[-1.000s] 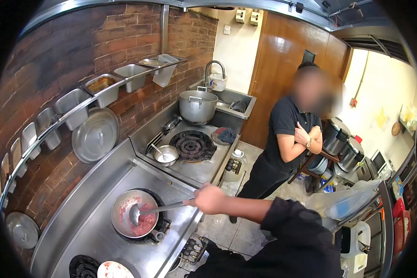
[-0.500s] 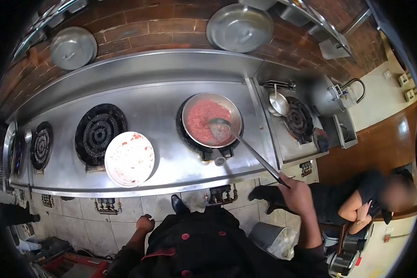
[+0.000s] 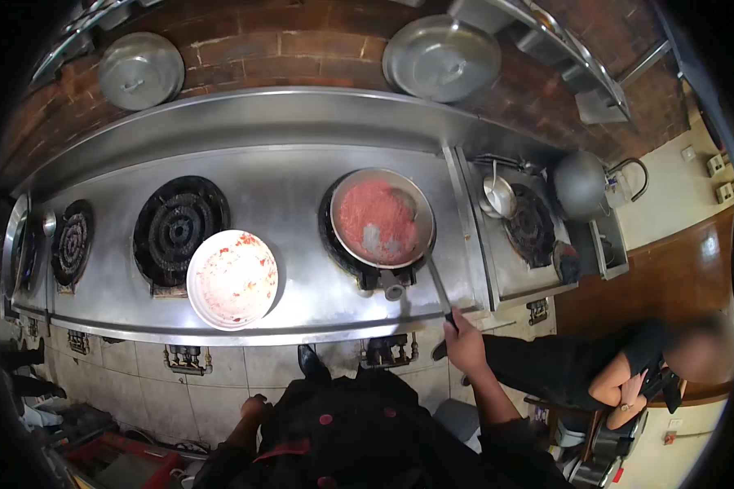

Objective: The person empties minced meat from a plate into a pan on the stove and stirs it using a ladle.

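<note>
My right hand point(image 3: 466, 342) is closed round the dark grip of a long-handled ladle point(image 3: 439, 285). The handle slants over the right rim of a metal frying pan point(image 3: 426, 244), and the ladle's head sits against the pan's right inner side, partly buried. Pinkish-red ground meat point(image 3: 371, 204) covers much of the pan, with a bare greyish patch near the front. The pan rests on a burner, its short handle point(image 3: 392, 287) pointing towards me. Down by my left side, my left hand point(image 3: 253, 406) hangs with curled fingers; what it holds, if anything, I cannot make out.
A white bowl point(image 3: 232, 281) with red residue stands left of the pan, by a black burner point(image 3: 179, 228). A small pot point(image 3: 497, 197) stands on the right, near another burner point(image 3: 530, 224). A person point(image 3: 612, 367) with folded arms is at the right. Lids point(image 3: 442, 59) lean on the brick wall.
My right hand has moved left and slightly down, and the ladle has swung to the pan's right side. The meat is shifted about, with the bare patch now further left.
</note>
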`<state>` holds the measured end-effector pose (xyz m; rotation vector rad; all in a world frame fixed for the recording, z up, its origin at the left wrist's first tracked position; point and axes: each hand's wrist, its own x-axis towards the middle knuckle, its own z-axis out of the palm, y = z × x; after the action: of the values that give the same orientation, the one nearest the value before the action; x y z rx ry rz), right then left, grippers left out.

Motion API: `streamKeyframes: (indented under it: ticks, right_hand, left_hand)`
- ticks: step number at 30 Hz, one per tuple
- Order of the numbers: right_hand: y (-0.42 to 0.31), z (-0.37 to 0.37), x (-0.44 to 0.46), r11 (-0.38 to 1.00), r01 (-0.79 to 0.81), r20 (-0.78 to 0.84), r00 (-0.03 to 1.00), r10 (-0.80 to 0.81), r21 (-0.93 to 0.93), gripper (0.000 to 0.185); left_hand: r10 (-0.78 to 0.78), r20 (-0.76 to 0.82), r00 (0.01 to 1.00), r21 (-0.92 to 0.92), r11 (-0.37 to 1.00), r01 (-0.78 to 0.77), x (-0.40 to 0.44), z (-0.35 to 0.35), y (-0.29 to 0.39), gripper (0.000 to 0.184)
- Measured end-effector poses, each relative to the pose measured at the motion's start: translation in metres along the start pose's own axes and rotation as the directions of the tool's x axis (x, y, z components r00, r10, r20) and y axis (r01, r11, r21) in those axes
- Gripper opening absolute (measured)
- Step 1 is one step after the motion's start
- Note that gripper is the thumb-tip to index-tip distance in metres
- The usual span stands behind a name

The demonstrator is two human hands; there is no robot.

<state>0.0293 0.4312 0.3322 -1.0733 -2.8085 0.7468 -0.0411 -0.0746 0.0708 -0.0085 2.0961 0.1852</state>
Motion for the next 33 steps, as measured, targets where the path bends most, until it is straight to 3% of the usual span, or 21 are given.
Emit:
streamKeyframes:
  ticks: [1, 2, 3, 6, 8, 10, 13, 17, 19, 21, 24, 26, 28, 29, 30, 31, 33]
  right_hand:
    - [0.004, -0.001, 0.0, 0.989, 0.101, 0.031, 0.994, -0.104, 0.106, 0.045]
    - [0.013, -0.019, -0.003, 0.971, -0.076, 0.185, 0.982, 0.034, 0.227, 0.047]
    - [-0.015, -0.057, -0.005, 0.9, -0.325, 0.363, 0.908, 0.21, 0.291, 0.048]
    - [-0.021, -0.071, 0.003, 0.955, -0.231, 0.3, 0.939, 0.168, 0.187, 0.046]
    - [-0.013, -0.035, 0.021, 0.999, 0.026, -0.053, 0.998, -0.027, -0.023, 0.043]
    - [-0.009, -0.016, 0.034, 0.999, 0.049, -0.013, 0.999, -0.049, -0.013, 0.042]
    - [-0.004, -0.034, 0.026, 0.986, 0.165, 0.051, 0.985, -0.166, 0.02, 0.039]
    - [-0.013, -0.072, 0.015, 0.987, -0.025, 0.2, 0.98, -0.007, 0.156, 0.041]
    - [-0.018, -0.046, 0.028, 0.979, 0.179, -0.064, 0.98, -0.186, -0.102, 0.041]
    - [-0.044, -0.02, 0.043, 0.971, 0.047, -0.031, 0.998, -0.056, -0.233, 0.038]
    - [-0.05, -0.017, 0.043, 0.927, 0.142, 0.034, 0.99, -0.139, -0.346, 0.038]
    - [-0.042, -0.062, 0.025, 0.771, 0.296, 0.118, 0.953, -0.28, -0.564, 0.035]
    - [-0.025, -0.103, 0.012, 0.604, 0.346, -0.013, 0.861, -0.509, -0.718, 0.031]
    - [-0.031, -0.122, 0.002, 0.597, 0.358, -0.096, 0.798, -0.595, -0.718, 0.029]
    - [-0.038, -0.14, -0.009, 0.539, 0.339, -0.052, 0.809, -0.585, -0.771, 0.031]
    - [-0.047, -0.153, -0.021, 0.496, 0.299, -0.018, 0.843, -0.537, -0.815, 0.031]
    - [-0.054, -0.174, -0.035, 0.591, 0.312, -0.027, 0.869, -0.493, -0.744, 0.031]
  left_hand:
    - [0.001, -0.016, 1.0, -0.012, 1.0, -0.001, 0.001, 0.0, 0.0, 0.047]
    - [-0.018, -0.012, 1.0, -0.03, 0.999, 0.017, 0.0, 0.003, -0.001, 0.046]
    - [-0.036, -0.006, 0.999, -0.048, 0.998, 0.035, 0.0, 0.002, -0.001, 0.046]
    - [-0.041, -0.022, 0.999, -0.091, 0.995, 0.039, -0.004, -0.001, 0.002, 0.047]
    - [-0.033, -0.036, 0.999, -0.107, 0.994, 0.029, -0.006, 0.0, 0.003, 0.047]
    - [0.053, -0.048, 0.997, -0.04, 0.998, -0.055, -0.007, -0.003, 0.004, 0.047]
    - [0.033, -0.096, 0.995, -0.062, 0.997, -0.039, -0.008, -0.007, 0.002, 0.048]
    - [0.023, -0.144, 0.989, -0.128, 0.991, -0.042, -0.01, -0.006, -0.013, 0.048]
    - [0.087, -0.096, 0.992, -0.037, 0.995, -0.091, -0.007, -0.006, -0.016, 0.047]
    - [0.123, -0.07, 0.99, 0.014, 0.992, -0.123, 0.001, -0.002, -0.022, 0.048]
    - [0.139, -0.053, 0.989, 0.082, 0.988, -0.134, 0.004, -0.009, -0.023, 0.05]
    - [0.147, -0.083, 0.986, 0.06, 0.988, -0.143, 0.003, -0.013, -0.023, 0.05]
    - [0.162, -0.049, 0.986, 0.04, 0.986, -0.16, 0.009, -0.012, -0.021, 0.05]
    - [0.162, -0.023, 0.987, 0.027, 0.987, -0.161, 0.009, -0.006, -0.027, 0.049]
    - [0.199, -0.031, 0.979, 0.031, 0.98, -0.198, 0.012, -0.001, -0.03, 0.048]
    - [0.118, 0.012, 0.993, 0.007, 0.993, -0.119, 0.015, 0.005, -0.028, 0.047]
    - [0.173, 0.009, 0.985, 0.038, 0.984, -0.173, 0.02, 0.017, -0.031, 0.047]
